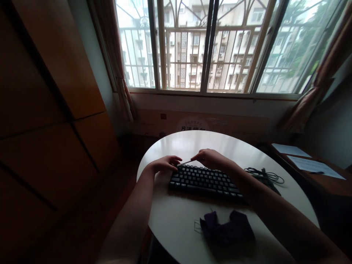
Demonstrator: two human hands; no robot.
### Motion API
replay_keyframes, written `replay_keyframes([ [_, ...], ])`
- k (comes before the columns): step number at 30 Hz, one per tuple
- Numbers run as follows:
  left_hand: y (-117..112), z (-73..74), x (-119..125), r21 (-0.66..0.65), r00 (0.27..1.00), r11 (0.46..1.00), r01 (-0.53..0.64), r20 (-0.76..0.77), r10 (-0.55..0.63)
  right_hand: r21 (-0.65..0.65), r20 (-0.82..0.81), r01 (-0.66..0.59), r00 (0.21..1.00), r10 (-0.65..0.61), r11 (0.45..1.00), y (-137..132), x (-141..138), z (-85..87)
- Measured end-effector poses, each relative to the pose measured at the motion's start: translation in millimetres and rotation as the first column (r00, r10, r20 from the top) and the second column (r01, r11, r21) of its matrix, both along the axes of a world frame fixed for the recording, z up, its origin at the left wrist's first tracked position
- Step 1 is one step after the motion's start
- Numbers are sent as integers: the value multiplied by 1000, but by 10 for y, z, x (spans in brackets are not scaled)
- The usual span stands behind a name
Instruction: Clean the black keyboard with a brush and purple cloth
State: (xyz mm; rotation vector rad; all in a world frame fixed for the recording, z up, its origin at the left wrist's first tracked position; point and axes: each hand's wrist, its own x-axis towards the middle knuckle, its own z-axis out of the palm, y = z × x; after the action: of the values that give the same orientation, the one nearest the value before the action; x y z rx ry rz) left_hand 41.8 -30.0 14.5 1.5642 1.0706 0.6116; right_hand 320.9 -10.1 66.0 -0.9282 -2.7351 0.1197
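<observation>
A black keyboard (206, 179) lies on the white round table, its right part covered by my right forearm. My right hand (211, 158) is above the keyboard's back edge, closed in a pinch on a thin white stick that looks like a cotton swab (184, 162). The swab's far end points down to the left, at the keys in the back left corner. My left hand (165, 163) is at that same corner, thumb by the keyboard's edge and fingers apart, curving close to the swab's tip.
On the white table (162, 223), a dark purple cloth (228, 227) lies in front, beside a small wire piece (197, 226). A coiled black cable (268, 176) is at the right. Beyond, papers (315, 167) and a pen (316, 172) rest on a brown surface.
</observation>
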Motion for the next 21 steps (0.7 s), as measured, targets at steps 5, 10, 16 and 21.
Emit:
replay_keyframes([
  [5, 43, -35, -5, -5, 1000, 1000, 24, -6, -24, -42, 29, 0, 1000, 2, 999, 220, -131, -72],
  [10, 54, -29, 7, -24, 999, 999, 29, 15, -29, -135, -4, -23, 1000, 22, 991, 478, -65, -149],
  [16, 26, 16, 25, -17, 999, 1000, 23, -21, -24, -231, -100, -73, 994, 51, 970, 629, 3, -286],
  [21, 37, -6, 27, -21, 1000, 1000, 12, -12, -12, -231, -152, -163, 980, 129, 959, 691, -23, -374],
])
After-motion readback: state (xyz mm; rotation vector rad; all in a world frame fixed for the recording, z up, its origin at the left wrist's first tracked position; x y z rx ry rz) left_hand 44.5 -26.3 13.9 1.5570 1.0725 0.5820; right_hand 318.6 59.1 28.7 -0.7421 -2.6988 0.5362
